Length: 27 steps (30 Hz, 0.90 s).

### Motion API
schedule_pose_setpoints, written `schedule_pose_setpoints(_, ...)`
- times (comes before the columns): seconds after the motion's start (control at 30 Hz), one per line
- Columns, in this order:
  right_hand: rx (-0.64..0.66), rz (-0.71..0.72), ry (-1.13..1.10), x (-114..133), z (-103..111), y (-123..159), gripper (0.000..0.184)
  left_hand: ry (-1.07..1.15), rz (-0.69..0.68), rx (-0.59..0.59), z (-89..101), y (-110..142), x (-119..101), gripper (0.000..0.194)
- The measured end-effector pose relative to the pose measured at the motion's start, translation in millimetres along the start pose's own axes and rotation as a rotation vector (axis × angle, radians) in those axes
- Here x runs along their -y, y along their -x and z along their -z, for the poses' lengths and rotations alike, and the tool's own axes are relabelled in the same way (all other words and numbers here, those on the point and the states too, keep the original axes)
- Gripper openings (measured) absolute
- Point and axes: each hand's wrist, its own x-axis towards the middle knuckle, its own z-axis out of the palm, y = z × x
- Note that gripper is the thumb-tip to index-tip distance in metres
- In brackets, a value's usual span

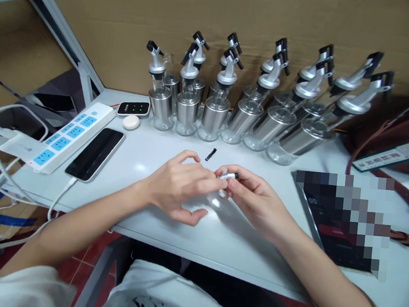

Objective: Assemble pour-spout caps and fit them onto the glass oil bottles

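My right hand (254, 196) pinches a small silver pourer spout (228, 176) with a black tip between thumb and fingers, just above the table. My left hand (183, 187) reaches across from the left, its thumb and fingers apart, with extended fingertips at the spout. Those fingertips partly cover the spout's near end. Beyond my hands, a small black plastic piece (210, 154) lies on the table. Further back stand several glass oil bottles (214, 118) with steel sleeves, most topped by silver pourers (227, 76) with black levers. One bottle (168, 64) in the rear row shows no pourer.
On the left are a white power strip (73, 135), a phone (95, 155) with a cable, a small black device (133, 109) and a round white object (131, 122). A tablet (313, 220) lies right, beside a brown bag (389, 122). Cardboard (238, 13) stands behind the bottles.
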Motion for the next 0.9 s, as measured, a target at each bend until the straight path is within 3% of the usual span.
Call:
schedule_pose_setpoints(0.07,-0.062,-0.01,-0.041,1.4,0.8,-0.7,0.025,-0.008,0.135,0.127,11.0,-1.5,7.9,0.045)
schedule_pose_setpoints(0.17,-0.095,-0.051,-0.085,4.2,2.1,-2.4,0.026,-0.017,0.469,0.473,27.0,-0.7,20.2,0.042)
schedule_pose_setpoints(0.23,-0.101,-0.072,-0.101,5.1,2.6,-3.2,0.024,0.098,0.644,0.69,35.0,2.5,26.8,0.036)
schedule_pose_setpoints(0.3,-0.103,-0.084,-0.093,4.9,2.3,-3.3,0.024,0.216,0.726,0.823,40.7,6.6,31.5,0.035)
schedule_pose_setpoints(0.4,-0.103,-0.09,-0.06,4.3,0.8,-2.7,0.026,0.312,0.738,0.888,43.0,9.9,34.6,0.03)
schedule_pose_setpoints(0.5,-0.109,-0.097,-0.054,3.5,-0.1,-2.7,0.027,0.404,0.715,0.772,33.1,6.9,31.3,0.012)
schedule_pose_setpoints(0.63,-0.211,-0.037,-0.039,1.5,2.0,-5.1,0.025,0.429,0.585,0.324,4.6,3.0,19.3,0.009)
schedule_pose_setpoints(0.77,-0.345,0.044,-0.03,0.4,6.1,-7.5,0.013,0.287,0.369,0.171,-13.8,7.3,10.0,0.003)
schedule_pose_setpoints(0.9,-0.369,0.079,-0.027,0.0,6.7,-8.1,0.005,0.184,0.233,-0.073,-13.3,8.2,6.1,0.009)
